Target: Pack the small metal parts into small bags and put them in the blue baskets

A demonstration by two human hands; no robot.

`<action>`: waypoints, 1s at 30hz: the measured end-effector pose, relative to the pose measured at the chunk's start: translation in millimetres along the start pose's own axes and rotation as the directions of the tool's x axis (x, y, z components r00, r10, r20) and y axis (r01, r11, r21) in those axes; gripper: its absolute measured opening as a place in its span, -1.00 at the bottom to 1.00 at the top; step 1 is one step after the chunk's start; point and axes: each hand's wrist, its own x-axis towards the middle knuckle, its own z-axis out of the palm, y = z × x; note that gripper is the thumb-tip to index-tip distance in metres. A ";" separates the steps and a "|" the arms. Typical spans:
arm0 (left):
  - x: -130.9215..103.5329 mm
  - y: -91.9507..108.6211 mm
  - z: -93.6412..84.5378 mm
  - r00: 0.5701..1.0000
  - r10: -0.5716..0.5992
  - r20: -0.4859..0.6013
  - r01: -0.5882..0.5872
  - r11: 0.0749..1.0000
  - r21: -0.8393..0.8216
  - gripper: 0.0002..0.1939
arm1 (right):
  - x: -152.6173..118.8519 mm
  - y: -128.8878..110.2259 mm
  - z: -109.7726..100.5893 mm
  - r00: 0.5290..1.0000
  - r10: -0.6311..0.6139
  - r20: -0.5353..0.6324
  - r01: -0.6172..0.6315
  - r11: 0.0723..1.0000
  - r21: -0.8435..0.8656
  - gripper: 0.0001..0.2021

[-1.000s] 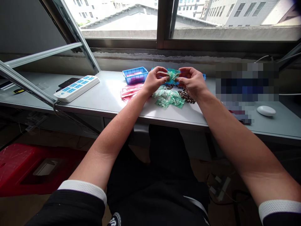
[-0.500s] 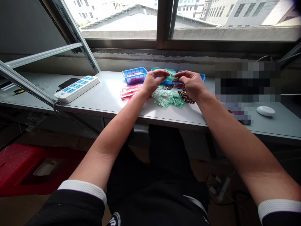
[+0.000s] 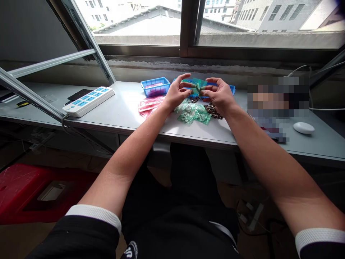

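A small green plastic bag (image 3: pixel 199 83) is stretched between my two hands above the table. My left hand (image 3: pixel 175 94) grips its left side with thumb and fingers, the index finger raised clear. From the other side, my right hand (image 3: pixel 220 95) pinches the bag, its upper fingers spread. Below them lies a pile of green plastic bags (image 3: pixel 194 114); some look filled, but the contents are too small to name. Dark brown, shiny small pieces (image 3: pixel 215 111) lie in a heap under my right hand. Pink plastic bags (image 3: pixel 148 105) rest left of my left wrist.
Along the back stands a blue basket (image 3: pixel 151 92) with pink bags; another blue basket (image 3: pixel 232 88) is partly behind my right hand. A white power strip (image 3: pixel 88 102) lies left, beside a metal frame (image 3: pixel 51 64). A white mouse (image 3: pixel 304 128) sits right, near a blurred-out area.
My fingers have spread and lifted from their closer pinch. The green bag between them now stands more upright and looks gathered in the middle.
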 end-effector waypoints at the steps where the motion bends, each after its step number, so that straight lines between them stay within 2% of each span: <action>1: 1.2 -1.6 -0.3 1.000 0.012 0.003 -0.012 1.000 0.008 -0.33 | -0.8 -0.9 0.2 1.000 -0.010 0.013 0.010 1.000 -0.006 -0.50; 5: 1.5 -2.2 -3.9 0.994 0.104 0.041 -0.107 0.990 0.096 -0.77 | -4.9 -6.0 2.2 0.998 -0.067 0.021 0.068 0.996 -0.055 -0.83; 8: -1.9 2.2 -5.0 0.990 0.139 -0.004 -0.135 0.971 0.198 -0.89 | -5.7 -6.8 3.9 0.993 -0.118 -0.002 0.118 0.990 -0.083 -0.79; 12: -3.8 2.8 -2.3 0.998 0.057 0.022 -0.060 0.984 0.170 -0.71 | -4.9 -6.0 5.7 0.994 -0.107 -0.003 0.106 0.988 -0.110 -0.70; 14: -2.3 0.5 -2.8 0.998 0.064 0.007 -0.064 0.980 0.188 -0.62 | -5.2 -7.2 6.5 0.997 -0.082 -0.017 0.079 0.989 -0.122 -0.66; 17: 1.5 -2.3 -7.9 0.993 0.105 -0.056 -0.083 0.947 0.309 -0.55 | -6.7 -11.2 7.5 0.998 -0.049 -0.040 0.044 0.990 -0.133 -0.60; 21: 3.3 -3.4 -14.3 0.990 0.131 -0.046 -0.083 0.824 0.560 -0.43 | -8.8 -15.8 8.0 0.999 -0.028 -0.029 0.023 0.988 -0.155 -0.61; 24: -0.8 -1.9 -12.3 0.998 0.063 0.031 -0.065 0.689 0.722 -0.34 | -8.7 -15.5 6.9 0.999 -0.033 -0.006 0.031 0.985 -0.169 -0.65; 26: -5.6 1.6 -8.8 0.997 0.011 0.080 -0.069 0.633 0.771 -0.31 | -7.9 -13.6 5.5 0.999 -0.048 0.006 0.048 0.983 -0.178 -0.70; 30: -15.3 13.8 -3.5 0.990 -0.022 0.141 -0.099 0.608 0.788 -0.30 | -5.5 -8.6 3.4 0.995 -0.088 0.038 0.094 0.972 -0.217 -0.80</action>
